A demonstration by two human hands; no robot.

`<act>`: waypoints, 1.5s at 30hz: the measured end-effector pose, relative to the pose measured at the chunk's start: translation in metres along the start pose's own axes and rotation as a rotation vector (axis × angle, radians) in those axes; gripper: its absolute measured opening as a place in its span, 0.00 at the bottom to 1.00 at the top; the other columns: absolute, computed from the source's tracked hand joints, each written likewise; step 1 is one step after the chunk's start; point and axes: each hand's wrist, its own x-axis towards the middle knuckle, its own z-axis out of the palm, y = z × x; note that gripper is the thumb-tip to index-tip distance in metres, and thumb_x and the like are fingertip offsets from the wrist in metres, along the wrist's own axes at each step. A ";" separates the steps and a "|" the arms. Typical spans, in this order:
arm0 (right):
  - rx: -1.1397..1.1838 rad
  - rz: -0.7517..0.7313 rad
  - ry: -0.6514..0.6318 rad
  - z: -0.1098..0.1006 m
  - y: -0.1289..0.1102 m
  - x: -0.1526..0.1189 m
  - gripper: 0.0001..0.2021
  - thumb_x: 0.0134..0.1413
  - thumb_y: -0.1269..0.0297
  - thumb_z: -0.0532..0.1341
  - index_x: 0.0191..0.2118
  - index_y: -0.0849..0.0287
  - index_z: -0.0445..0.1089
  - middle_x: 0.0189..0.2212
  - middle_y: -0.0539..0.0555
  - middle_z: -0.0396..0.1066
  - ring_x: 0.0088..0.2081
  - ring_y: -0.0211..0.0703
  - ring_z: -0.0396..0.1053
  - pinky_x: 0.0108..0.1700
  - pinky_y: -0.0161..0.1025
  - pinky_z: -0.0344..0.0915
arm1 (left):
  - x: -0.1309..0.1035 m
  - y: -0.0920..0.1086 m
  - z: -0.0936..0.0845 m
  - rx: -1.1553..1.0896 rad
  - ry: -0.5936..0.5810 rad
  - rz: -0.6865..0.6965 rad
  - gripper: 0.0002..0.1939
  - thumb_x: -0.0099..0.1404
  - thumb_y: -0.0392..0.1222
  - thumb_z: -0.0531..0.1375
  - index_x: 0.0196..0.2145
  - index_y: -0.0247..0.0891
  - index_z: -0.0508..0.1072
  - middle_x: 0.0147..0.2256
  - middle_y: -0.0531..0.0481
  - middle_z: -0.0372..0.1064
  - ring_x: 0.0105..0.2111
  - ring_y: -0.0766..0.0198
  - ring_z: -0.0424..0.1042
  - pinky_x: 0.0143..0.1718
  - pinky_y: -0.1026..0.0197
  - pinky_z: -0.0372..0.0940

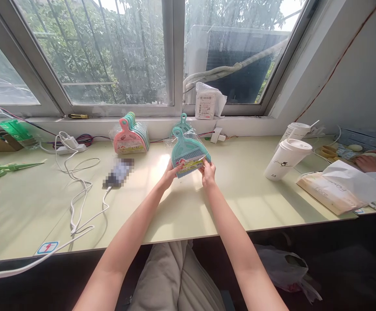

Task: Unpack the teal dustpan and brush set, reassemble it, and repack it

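A teal dustpan-and-brush set (189, 152) in clear wrapping is held above the table, its handle pointing away from me. My left hand (169, 175) grips its lower left edge and my right hand (208, 172) grips its lower right edge. Just behind it, another teal dustpan (183, 124) stands near the window sill. To the left, a row of several wrapped dustpan sets (130, 137), pink at the front and teal behind, stands upright.
The pale table (188, 216) holds a blurred phone (119, 172) with white cables (81, 190) at left. At right are white cups (287, 160), a tissue pack (330, 192) and another person's hand (368, 162). A green bottle (16, 129) lies far left.
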 end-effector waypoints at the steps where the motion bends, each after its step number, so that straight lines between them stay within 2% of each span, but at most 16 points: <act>1: -0.012 0.010 0.020 -0.002 0.000 0.002 0.11 0.47 0.61 0.65 0.38 0.58 0.69 0.34 0.50 0.76 0.34 0.38 0.74 0.38 0.36 0.74 | -0.001 0.000 0.001 0.009 -0.016 -0.009 0.34 0.55 0.50 0.67 0.57 0.45 0.63 0.55 0.43 0.67 0.53 0.46 0.68 0.48 0.47 0.67; 3: -0.026 0.023 0.059 -0.003 0.000 0.003 0.12 0.47 0.59 0.66 0.37 0.58 0.69 0.33 0.51 0.76 0.35 0.40 0.75 0.39 0.37 0.74 | -0.002 0.000 0.003 0.010 -0.020 -0.018 0.34 0.55 0.49 0.67 0.58 0.45 0.63 0.55 0.42 0.67 0.54 0.46 0.67 0.49 0.45 0.66; 5: -0.010 0.018 0.034 -0.002 -0.001 0.002 0.13 0.48 0.57 0.66 0.37 0.57 0.68 0.34 0.51 0.77 0.38 0.42 0.75 0.41 0.39 0.75 | -0.002 -0.001 0.004 -0.012 0.001 0.001 0.34 0.55 0.48 0.67 0.58 0.44 0.63 0.55 0.42 0.67 0.54 0.46 0.67 0.51 0.45 0.65; 8: 0.032 0.029 -0.182 0.003 -0.001 -0.003 0.14 0.49 0.56 0.67 0.39 0.57 0.69 0.38 0.53 0.77 0.44 0.44 0.75 0.48 0.42 0.74 | 0.002 -0.001 0.002 -0.044 0.083 0.033 0.34 0.55 0.48 0.67 0.57 0.43 0.62 0.54 0.43 0.68 0.53 0.47 0.68 0.52 0.45 0.65; 11: -0.006 0.074 -0.375 0.007 0.002 -0.008 0.17 0.43 0.61 0.71 0.40 0.58 0.70 0.40 0.54 0.77 0.47 0.47 0.74 0.53 0.45 0.72 | 0.003 0.003 -0.004 -0.037 0.133 0.011 0.35 0.55 0.49 0.68 0.58 0.44 0.62 0.54 0.42 0.68 0.53 0.47 0.68 0.52 0.45 0.66; 13: -0.020 0.064 -0.349 0.007 0.004 -0.009 0.19 0.39 0.66 0.73 0.39 0.59 0.70 0.39 0.54 0.77 0.46 0.48 0.74 0.54 0.47 0.71 | 0.000 0.005 -0.007 0.000 0.078 -0.050 0.35 0.55 0.49 0.68 0.59 0.46 0.62 0.56 0.42 0.66 0.55 0.46 0.66 0.50 0.44 0.67; 17: 0.062 -0.013 -0.257 0.002 0.005 -0.007 0.17 0.41 0.68 0.71 0.40 0.58 0.68 0.39 0.53 0.77 0.46 0.46 0.74 0.57 0.48 0.68 | -0.007 0.004 -0.004 0.045 -0.224 -0.272 0.32 0.57 0.51 0.67 0.58 0.47 0.66 0.58 0.38 0.65 0.59 0.43 0.62 0.49 0.42 0.67; 19: 0.082 -0.035 -0.259 0.001 0.004 -0.007 0.17 0.43 0.68 0.70 0.40 0.57 0.68 0.39 0.53 0.77 0.47 0.45 0.74 0.57 0.48 0.68 | -0.006 0.001 0.000 0.001 -0.259 -0.295 0.29 0.58 0.54 0.64 0.56 0.45 0.69 0.57 0.37 0.66 0.59 0.43 0.62 0.52 0.41 0.65; 23: 0.055 -0.006 -0.285 0.004 0.005 -0.007 0.17 0.41 0.69 0.71 0.40 0.58 0.69 0.39 0.53 0.76 0.47 0.46 0.74 0.56 0.48 0.69 | 0.003 -0.001 -0.001 -0.084 -0.029 -0.072 0.27 0.60 0.55 0.63 0.55 0.47 0.68 0.57 0.42 0.66 0.59 0.47 0.64 0.55 0.42 0.61; 26: -0.007 0.051 -0.333 0.004 0.006 -0.007 0.19 0.37 0.70 0.72 0.38 0.59 0.70 0.38 0.53 0.76 0.46 0.48 0.74 0.55 0.49 0.70 | 0.006 -0.001 -0.007 -0.085 0.057 0.005 0.30 0.57 0.50 0.66 0.56 0.45 0.66 0.55 0.43 0.67 0.55 0.49 0.67 0.54 0.44 0.63; 30: -0.039 0.056 -0.358 0.000 0.006 -0.003 0.20 0.35 0.70 0.73 0.39 0.58 0.70 0.39 0.53 0.76 0.46 0.49 0.74 0.55 0.52 0.69 | 0.003 -0.001 -0.008 -0.041 0.058 -0.031 0.31 0.56 0.49 0.67 0.56 0.46 0.63 0.54 0.43 0.68 0.49 0.49 0.71 0.46 0.45 0.70; 34: -0.067 0.045 -0.308 -0.003 0.006 0.001 0.19 0.37 0.67 0.73 0.39 0.58 0.70 0.40 0.53 0.77 0.45 0.49 0.74 0.55 0.52 0.70 | 0.000 -0.003 -0.002 0.009 0.022 -0.016 0.30 0.56 0.49 0.66 0.55 0.47 0.63 0.53 0.44 0.68 0.48 0.50 0.71 0.40 0.49 0.72; 37: -0.100 0.085 -0.312 -0.004 0.005 0.002 0.17 0.40 0.65 0.72 0.39 0.59 0.70 0.39 0.53 0.77 0.43 0.48 0.75 0.54 0.50 0.71 | 0.002 -0.007 -0.003 0.022 0.078 -0.025 0.29 0.55 0.49 0.65 0.54 0.47 0.63 0.52 0.44 0.68 0.45 0.51 0.72 0.38 0.49 0.73; 42: -0.348 0.222 -0.455 -0.009 -0.006 0.000 0.12 0.47 0.60 0.69 0.35 0.63 0.73 0.33 0.60 0.77 0.39 0.51 0.77 0.52 0.52 0.72 | 0.010 -0.008 -0.021 -0.042 0.239 -0.065 0.28 0.54 0.45 0.63 0.52 0.45 0.63 0.48 0.44 0.70 0.39 0.50 0.75 0.34 0.47 0.73; 43: -0.423 0.188 -0.444 -0.010 -0.010 -0.001 0.11 0.48 0.61 0.68 0.35 0.64 0.74 0.32 0.60 0.77 0.39 0.52 0.77 0.51 0.54 0.71 | 0.011 -0.006 -0.027 -0.074 0.269 -0.079 0.28 0.53 0.44 0.62 0.52 0.44 0.62 0.46 0.44 0.71 0.39 0.50 0.76 0.35 0.46 0.73; 45: -0.543 -0.021 -0.385 -0.010 -0.016 -0.003 0.08 0.48 0.68 0.66 0.37 0.60 0.75 0.37 0.59 0.77 0.45 0.53 0.75 0.53 0.56 0.70 | 0.013 -0.003 -0.037 -0.138 0.319 -0.115 0.28 0.53 0.43 0.61 0.52 0.39 0.63 0.44 0.42 0.72 0.38 0.49 0.76 0.36 0.46 0.73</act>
